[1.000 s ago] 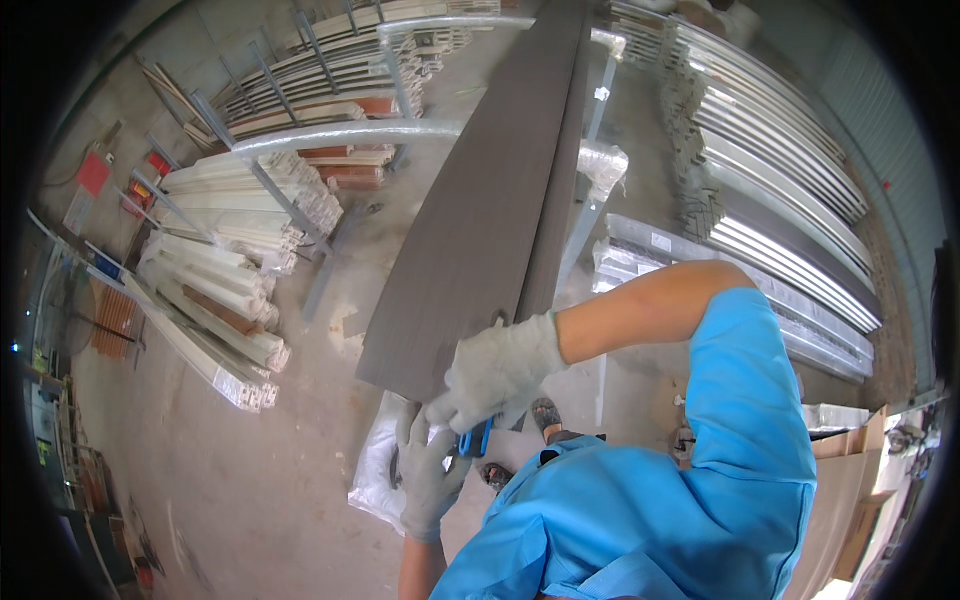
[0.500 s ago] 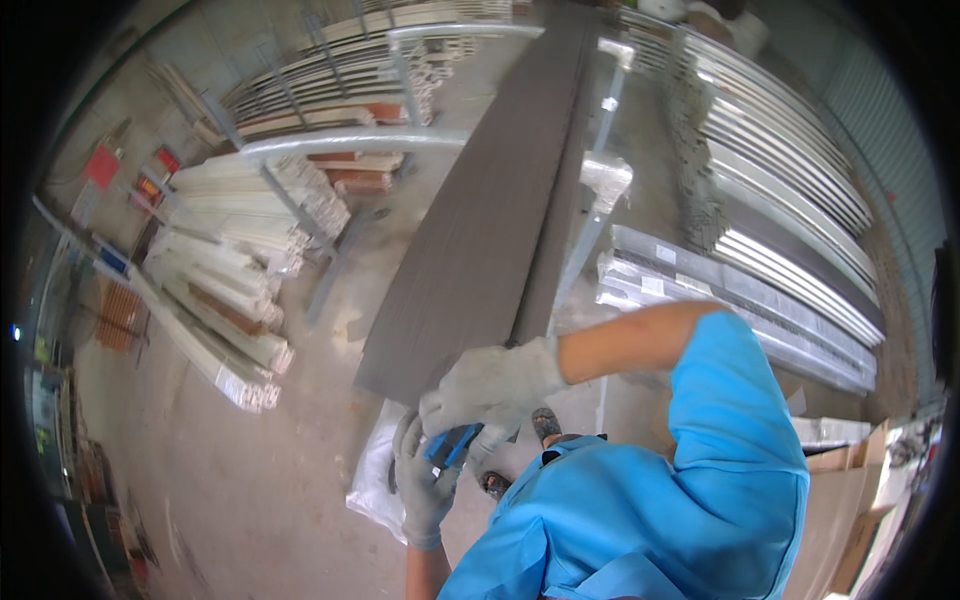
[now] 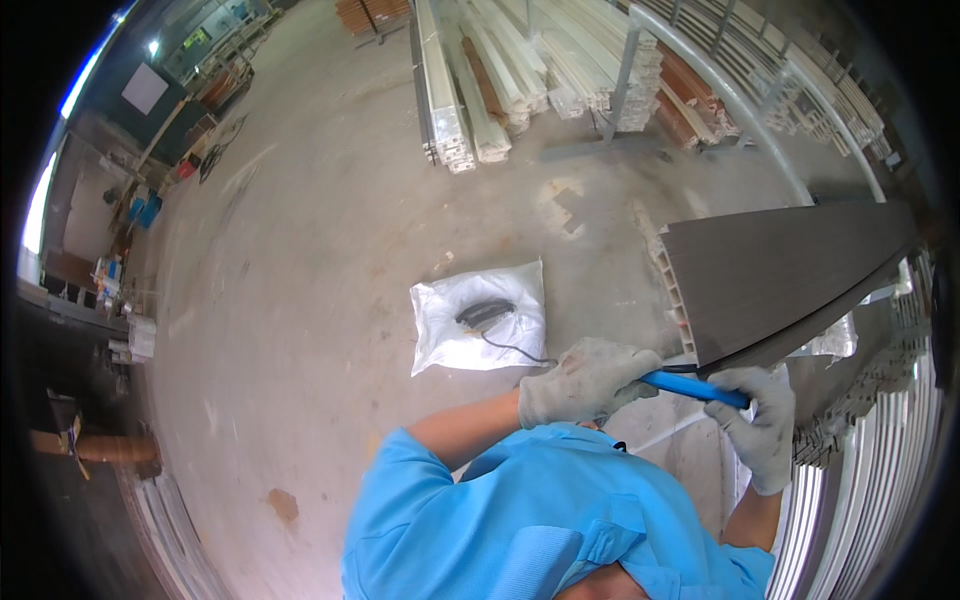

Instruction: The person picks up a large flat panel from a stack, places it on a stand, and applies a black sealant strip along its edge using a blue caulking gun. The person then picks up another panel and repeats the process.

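A slim blue tool (image 3: 695,388) with a dark strip along its upper side stretches between my hands; its exact kind I cannot make out. My left hand (image 3: 590,380), in a pale grey work glove, is closed around its left end. The fingers of my right hand (image 3: 760,425), gloved the same way, close on the other end. Just beyond them lies a stack of long dark brown boards (image 3: 780,270), its near end showing hollow cells. On the floor, a white sack (image 3: 440,335) carries a dark oval object (image 3: 485,313) with a cord running toward my left hand.
Bundles of long pale profiles (image 3: 490,80) are stacked at the back, beside a grey metal rack frame (image 3: 720,90). More white profiles (image 3: 870,480) fill the right side. A bench with assorted items (image 3: 125,280) runs along the left. Concrete floor (image 3: 280,250) spreads between.
My view has swung left, so the boards now appear at the right and the sack near the centre. My hands, close together before, are farther apart with the blue tool stretched between them.
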Available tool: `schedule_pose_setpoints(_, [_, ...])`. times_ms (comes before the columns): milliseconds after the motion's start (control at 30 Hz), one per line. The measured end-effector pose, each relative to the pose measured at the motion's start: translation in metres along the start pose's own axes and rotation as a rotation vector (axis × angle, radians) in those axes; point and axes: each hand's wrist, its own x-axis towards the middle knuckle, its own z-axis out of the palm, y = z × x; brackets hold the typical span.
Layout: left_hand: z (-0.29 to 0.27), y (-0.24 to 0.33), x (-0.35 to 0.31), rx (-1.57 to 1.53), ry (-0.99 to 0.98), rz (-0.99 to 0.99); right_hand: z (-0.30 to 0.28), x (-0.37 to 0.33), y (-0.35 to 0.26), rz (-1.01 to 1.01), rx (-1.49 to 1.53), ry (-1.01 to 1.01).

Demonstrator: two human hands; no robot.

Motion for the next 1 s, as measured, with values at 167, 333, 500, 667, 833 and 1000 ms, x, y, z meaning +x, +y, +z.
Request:
schedule_pose_setpoints(167, [0.006,-0.026,-0.009,0.180,-0.342,-0.019,0.040,-0.036,0.035,0.022,-0.297,-0.239])
schedule_pose_setpoints(333, [0.013,-0.104,-0.015,-0.623,0.055,-0.055,0.072,-0.067,0.045,0.598,0.162,-0.067])
schedule_pose_setpoints(500, [0.065,-0.156,-0.017,-0.358,0.001,-0.070,0.104,-0.096,0.047,0.798,0.306,0.205])
schedule_pose_setpoints(667, [0.096,-0.139,-0.013,-0.999,-0.225,-0.139,0.116,-0.115,0.053,0.544,0.568,0.212])
schedule_pose_setpoints(833, [0.059,-0.126,-0.028,-0.874,-0.341,-0.261,0.130,-0.123,0.050,0.647,0.334,0.294])
schedule_pose_setpoints(1000, [0.042,-0.115,-0.043,-0.853,-0.206,-0.298,0.147,-0.129,0.057,0.378,-0.186,0.410])
